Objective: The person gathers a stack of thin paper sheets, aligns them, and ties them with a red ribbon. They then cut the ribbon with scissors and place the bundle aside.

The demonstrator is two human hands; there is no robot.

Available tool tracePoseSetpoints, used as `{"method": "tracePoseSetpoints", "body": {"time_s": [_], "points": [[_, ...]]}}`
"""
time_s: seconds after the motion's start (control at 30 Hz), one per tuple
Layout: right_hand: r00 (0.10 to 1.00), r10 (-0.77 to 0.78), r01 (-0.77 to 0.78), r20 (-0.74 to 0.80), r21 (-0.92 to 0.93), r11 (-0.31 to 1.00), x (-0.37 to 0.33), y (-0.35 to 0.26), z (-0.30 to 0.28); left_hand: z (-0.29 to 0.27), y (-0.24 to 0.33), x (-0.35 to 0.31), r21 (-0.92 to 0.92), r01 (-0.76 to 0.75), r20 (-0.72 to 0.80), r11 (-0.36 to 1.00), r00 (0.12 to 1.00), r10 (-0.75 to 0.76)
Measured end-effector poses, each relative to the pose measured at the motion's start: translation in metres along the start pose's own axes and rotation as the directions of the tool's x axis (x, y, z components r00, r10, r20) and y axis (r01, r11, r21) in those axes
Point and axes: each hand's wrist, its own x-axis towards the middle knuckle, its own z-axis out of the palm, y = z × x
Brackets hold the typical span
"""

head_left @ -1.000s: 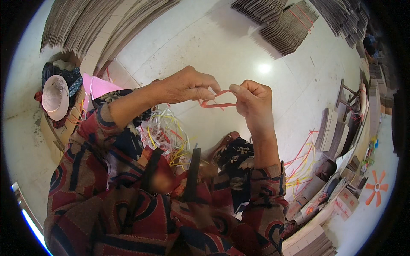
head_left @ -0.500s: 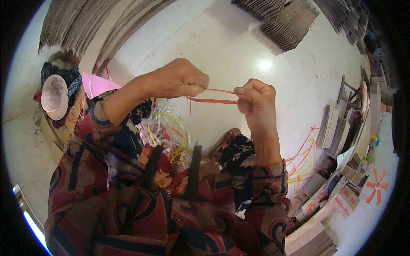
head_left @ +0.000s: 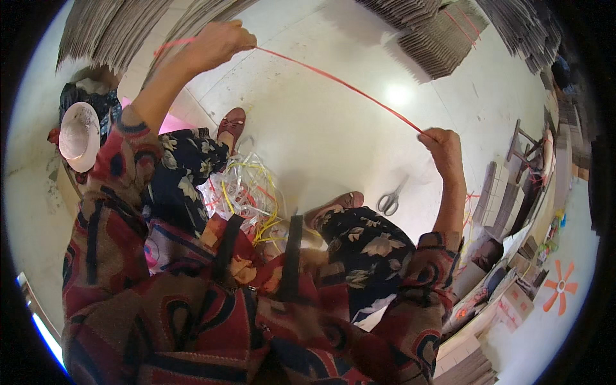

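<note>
A thin red plastic strap (head_left: 340, 81) runs between my two hands, slanting down from left to right above the floor. My left hand (head_left: 221, 45) is raised at the upper left, its fingers closed on the strap, and a loose red end sticks out past the wrist. At the right, my right hand (head_left: 443, 144) pinches the strap's other part between thumb and fingers. Between my feet lies a tangled heap of white, yellow and red straps (head_left: 247, 192). Near my right shoe rests a pair of dark-handled scissors (head_left: 389, 203) on the floor.
Stacks of folded grey-brown cardboard stand at the upper left (head_left: 106, 38) and at the top right (head_left: 439, 45). A pale hat (head_left: 79, 137) sits on a pile of cloth at the left. A wooden stool (head_left: 526, 144), boxes (head_left: 515, 305) and an orange fan (head_left: 560, 287) are along the right.
My hands have moved apart, the left up and leftward, the right out to the right. The doubled strap is now drawn out in a single long line. The scissors and both shoes have come into view.
</note>
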Motion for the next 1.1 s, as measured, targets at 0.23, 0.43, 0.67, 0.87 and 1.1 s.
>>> {"method": "tracePoseSetpoints", "body": {"time_s": [0.23,0.43,0.67,0.87,1.1], "points": [[0.996,-0.043,-0.011,-0.079,-0.586,0.811,0.032,0.116,0.12,0.099,-0.021,0.038,0.147,-0.081,0.072,0.986,0.995,0.071],[0.996,-0.004,-0.059,-0.089,-0.693,0.719,0.067,0.2,0.177,0.263,-0.03,0.068,0.034,0.091,0.095,0.995,0.991,-0.094],[0.994,0.1,-0.043,0.05,-0.657,0.753,0.107,0.221,0.229,0.362,-0.03,0.074,-0.464,0.118,-0.026,0.878,0.989,-0.146],[0.996,0.078,-0.023,0.042,-0.723,0.69,0.108,0.19,0.225,0.212,-0.071,0.035,-0.501,0.078,0.293,0.862,0.953,0.083],[0.914,-0.196,0.316,0.354,-0.321,0.893,0.117,0.059,0.213,0.065,-0.063,-0.182,-0.347,0.609,0.43,0.713,0.779,-0.456]]}}
